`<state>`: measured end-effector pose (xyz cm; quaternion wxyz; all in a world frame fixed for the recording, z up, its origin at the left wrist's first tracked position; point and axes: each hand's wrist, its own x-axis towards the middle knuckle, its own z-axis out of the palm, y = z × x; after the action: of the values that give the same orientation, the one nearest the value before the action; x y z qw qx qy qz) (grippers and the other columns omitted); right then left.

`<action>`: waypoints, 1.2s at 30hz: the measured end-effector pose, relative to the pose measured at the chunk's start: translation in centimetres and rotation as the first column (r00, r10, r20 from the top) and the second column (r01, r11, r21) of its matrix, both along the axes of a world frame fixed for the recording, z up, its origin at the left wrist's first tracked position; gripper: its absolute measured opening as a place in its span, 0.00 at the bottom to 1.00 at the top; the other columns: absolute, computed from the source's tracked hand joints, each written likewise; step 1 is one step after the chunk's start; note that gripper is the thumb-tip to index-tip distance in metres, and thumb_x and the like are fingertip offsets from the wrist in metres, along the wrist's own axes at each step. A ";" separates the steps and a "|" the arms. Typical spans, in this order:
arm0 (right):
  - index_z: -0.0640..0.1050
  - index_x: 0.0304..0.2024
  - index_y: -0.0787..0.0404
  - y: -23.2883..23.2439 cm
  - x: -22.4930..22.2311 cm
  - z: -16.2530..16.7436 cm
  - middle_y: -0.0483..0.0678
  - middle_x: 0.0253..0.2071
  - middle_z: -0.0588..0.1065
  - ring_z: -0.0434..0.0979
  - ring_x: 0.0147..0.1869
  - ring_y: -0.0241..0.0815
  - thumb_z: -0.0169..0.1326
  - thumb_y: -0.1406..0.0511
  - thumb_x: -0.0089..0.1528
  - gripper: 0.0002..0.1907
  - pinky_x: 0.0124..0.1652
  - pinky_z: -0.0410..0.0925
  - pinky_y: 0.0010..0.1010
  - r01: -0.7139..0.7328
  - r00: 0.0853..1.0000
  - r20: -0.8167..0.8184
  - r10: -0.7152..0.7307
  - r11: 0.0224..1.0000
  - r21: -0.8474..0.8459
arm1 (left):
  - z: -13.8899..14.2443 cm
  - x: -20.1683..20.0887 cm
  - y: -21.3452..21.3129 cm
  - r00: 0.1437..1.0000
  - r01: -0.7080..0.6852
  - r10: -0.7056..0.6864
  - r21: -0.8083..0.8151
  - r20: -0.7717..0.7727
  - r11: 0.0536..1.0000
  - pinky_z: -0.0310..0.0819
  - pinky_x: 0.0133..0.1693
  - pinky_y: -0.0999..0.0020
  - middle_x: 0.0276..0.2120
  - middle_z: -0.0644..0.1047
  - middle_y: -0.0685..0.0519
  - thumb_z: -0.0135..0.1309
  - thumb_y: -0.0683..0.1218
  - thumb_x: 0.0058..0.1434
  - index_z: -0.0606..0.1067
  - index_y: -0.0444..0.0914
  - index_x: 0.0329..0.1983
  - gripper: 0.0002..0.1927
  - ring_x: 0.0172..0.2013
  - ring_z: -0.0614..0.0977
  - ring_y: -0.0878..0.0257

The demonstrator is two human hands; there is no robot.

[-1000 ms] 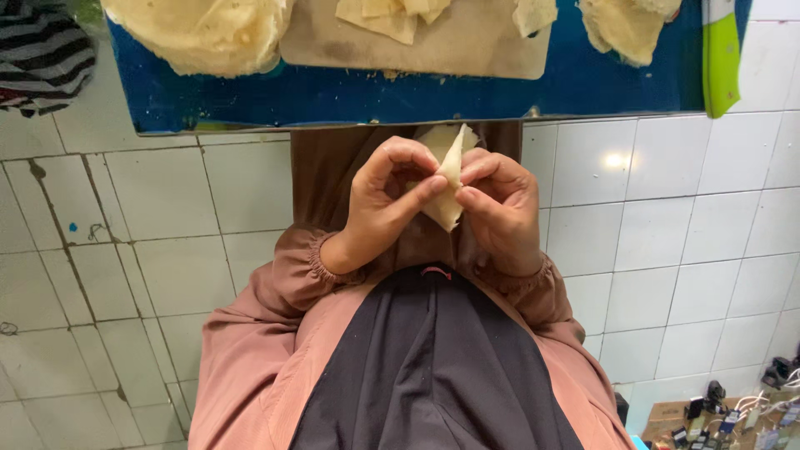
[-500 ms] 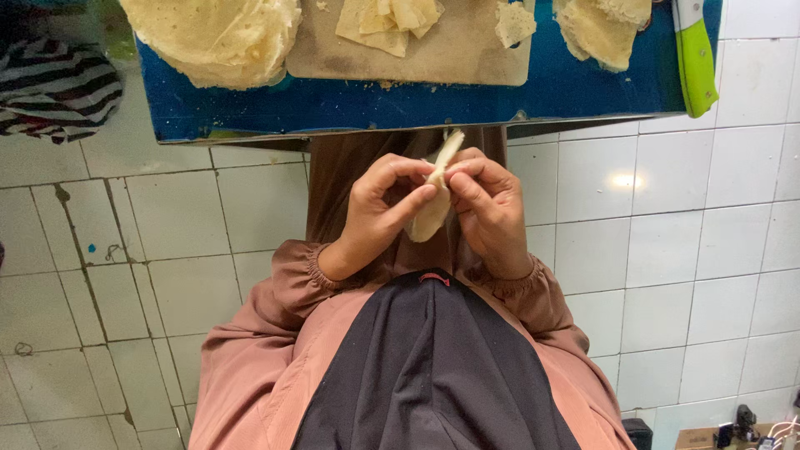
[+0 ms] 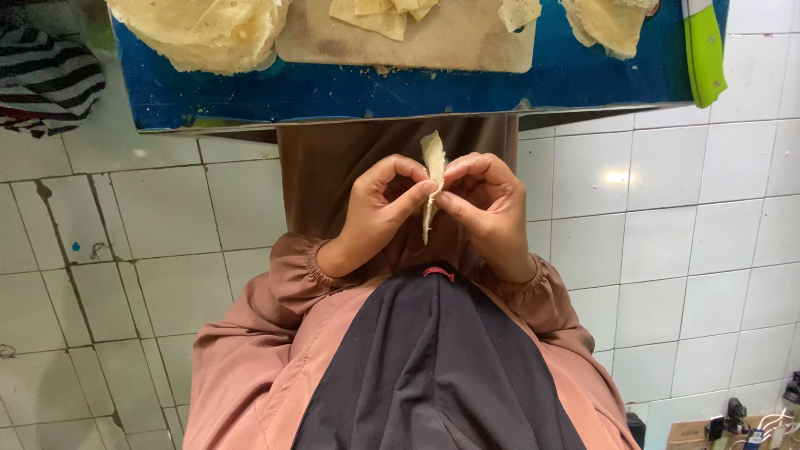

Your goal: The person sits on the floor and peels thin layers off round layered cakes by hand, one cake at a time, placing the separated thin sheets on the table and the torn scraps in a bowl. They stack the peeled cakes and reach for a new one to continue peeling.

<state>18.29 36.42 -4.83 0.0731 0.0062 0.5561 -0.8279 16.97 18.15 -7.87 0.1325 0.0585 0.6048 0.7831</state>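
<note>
A thin pale pastry sheet (image 3: 432, 156), folded nearly edge-on, stands upright between my two hands over my lap. My left hand (image 3: 377, 212) pinches its left side with thumb and forefinger. My right hand (image 3: 489, 207) pinches the right side, fingertips meeting the left hand's at the fold. Both hands are just below the front edge of a low blue table (image 3: 350, 92). On that table lies a wooden board (image 3: 442, 42) with cut pastry pieces (image 3: 375, 15) on it.
A stack of round pastry sheets (image 3: 200, 33) sits at the table's left, another pile (image 3: 608, 23) at the right. A green-handled tool (image 3: 705, 50) lies at the right edge. Striped cloth (image 3: 46, 79) lies on the white tiled floor (image 3: 683, 242) at left.
The pastry sheet has been folded from a flat triangle facing me into a narrow upright strip, and my fingertips have closed together on it.
</note>
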 end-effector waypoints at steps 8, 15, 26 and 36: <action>0.74 0.47 0.64 0.2 -0.1 -1.0 0.47 0.48 0.75 0.76 0.50 0.33 0.57 0.76 0.66 0.09 0.51 0.70 0.23 0.039 0.995 0.091 -0.037 0.999 -0.019 | 0.4 -0.4 0.1 0.989 -0.060 0.037 -0.158 -0.145 0.986 0.76 0.40 0.78 0.39 0.77 0.54 0.61 0.40 0.67 0.76 0.34 0.41 0.06 0.39 0.80 0.71; 0.76 0.46 0.66 0.3 -0.8 -2.5 0.49 0.46 0.78 0.79 0.49 0.34 0.57 0.77 0.67 0.07 0.53 0.72 0.25 0.067 0.989 0.130 -0.065 0.998 -0.009 | 0.2 -1.2 -0.4 0.987 -0.075 0.045 -0.191 -0.154 0.979 0.77 0.43 0.74 0.41 0.79 0.51 0.61 0.39 0.68 0.77 0.32 0.42 0.05 0.41 0.81 0.68; 0.76 0.46 0.67 0.2 -1.3 -2.7 0.50 0.46 0.79 0.80 0.50 0.35 0.58 0.77 0.65 0.08 0.52 0.73 0.26 0.036 0.989 0.142 -0.034 0.999 -0.007 | -0.4 -1.3 -0.6 0.991 -0.059 0.033 -0.210 -0.127 0.976 0.77 0.42 0.75 0.40 0.80 0.51 0.60 0.39 0.68 0.78 0.32 0.44 0.05 0.40 0.82 0.67; 0.77 0.44 0.66 -0.3 -1.6 -3.9 0.48 0.44 0.78 0.77 0.45 0.32 0.60 0.76 0.65 0.07 0.47 0.71 0.24 0.131 0.985 0.108 -0.138 0.989 0.070 | -0.9 -1.4 -1.0 0.994 -0.001 -0.026 -0.257 -0.103 0.966 0.75 0.40 0.75 0.37 0.78 0.53 0.62 0.42 0.68 0.75 0.34 0.43 0.08 0.38 0.80 0.69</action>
<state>16.69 36.12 -8.77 0.0480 0.0925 0.5750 -0.8115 15.61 17.18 -8.76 0.1117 0.0858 0.7068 0.6933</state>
